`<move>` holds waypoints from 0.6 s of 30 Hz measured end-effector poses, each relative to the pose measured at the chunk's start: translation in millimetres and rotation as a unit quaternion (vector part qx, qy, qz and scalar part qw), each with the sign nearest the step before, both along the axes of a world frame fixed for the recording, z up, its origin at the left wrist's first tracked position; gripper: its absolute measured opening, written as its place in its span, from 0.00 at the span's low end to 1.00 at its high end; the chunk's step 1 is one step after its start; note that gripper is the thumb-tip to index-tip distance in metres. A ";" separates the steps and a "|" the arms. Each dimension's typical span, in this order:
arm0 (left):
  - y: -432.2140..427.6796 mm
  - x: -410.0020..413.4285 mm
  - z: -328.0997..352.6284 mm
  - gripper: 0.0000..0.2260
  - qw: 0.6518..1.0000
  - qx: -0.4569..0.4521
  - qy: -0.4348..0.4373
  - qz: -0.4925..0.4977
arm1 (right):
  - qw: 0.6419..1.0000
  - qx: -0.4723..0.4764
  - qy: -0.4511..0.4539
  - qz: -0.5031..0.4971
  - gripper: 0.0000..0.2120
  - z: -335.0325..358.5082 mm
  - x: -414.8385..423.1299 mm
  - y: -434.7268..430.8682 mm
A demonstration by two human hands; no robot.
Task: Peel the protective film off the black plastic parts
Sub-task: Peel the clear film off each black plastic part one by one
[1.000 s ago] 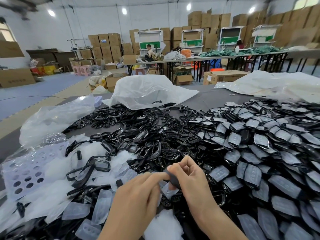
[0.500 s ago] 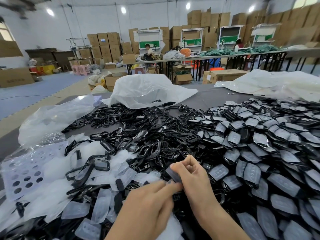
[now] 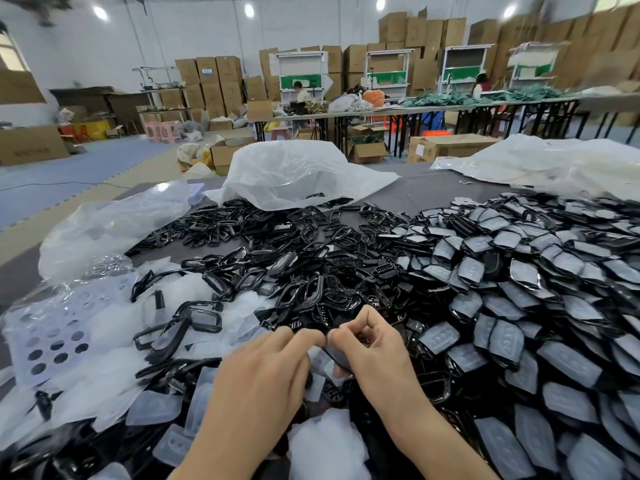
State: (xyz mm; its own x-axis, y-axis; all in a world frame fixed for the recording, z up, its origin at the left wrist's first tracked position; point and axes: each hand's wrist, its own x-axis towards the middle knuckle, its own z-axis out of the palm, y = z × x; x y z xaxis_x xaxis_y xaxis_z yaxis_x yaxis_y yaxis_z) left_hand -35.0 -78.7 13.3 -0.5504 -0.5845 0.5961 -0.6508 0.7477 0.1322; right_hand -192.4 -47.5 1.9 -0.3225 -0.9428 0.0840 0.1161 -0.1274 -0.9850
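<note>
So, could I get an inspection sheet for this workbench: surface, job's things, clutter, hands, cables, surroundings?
Surface: grey table, mostly buried.
Job's things: film-covered parts heaped right; bare black frames centre; held part between the hands.
Clutter: peeled films left; white bags behind.
Hands: right hand grips held part; left hand fingertips at its edge, grip hidden.
Cables: thin dark line on far floor, perhaps one.
Surroundings: cardboard boxes, long tables, seated people.
</note>
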 end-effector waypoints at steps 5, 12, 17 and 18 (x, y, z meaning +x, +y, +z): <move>0.0 4.4 0.3 0.12 0.997 0.016 0.076 0.022 | 1.000 0.010 0.014 -0.013 0.16 1.3 -4.1 1.9; 0.1 -0.9 -6.3 0.11 0.998 -0.004 0.015 -0.055 | 1.000 0.002 -0.029 0.008 0.19 1.5 -2.2 0.0; -7.2 4.4 -9.4 0.12 0.996 0.027 0.082 0.023 | 1.000 0.020 -0.014 -0.003 0.18 -1.1 -2.1 -0.1; -6.1 4.2 -10.3 0.12 0.989 0.061 0.128 0.028 | 1.000 0.014 -0.017 0.005 0.16 -1.6 -2.7 0.7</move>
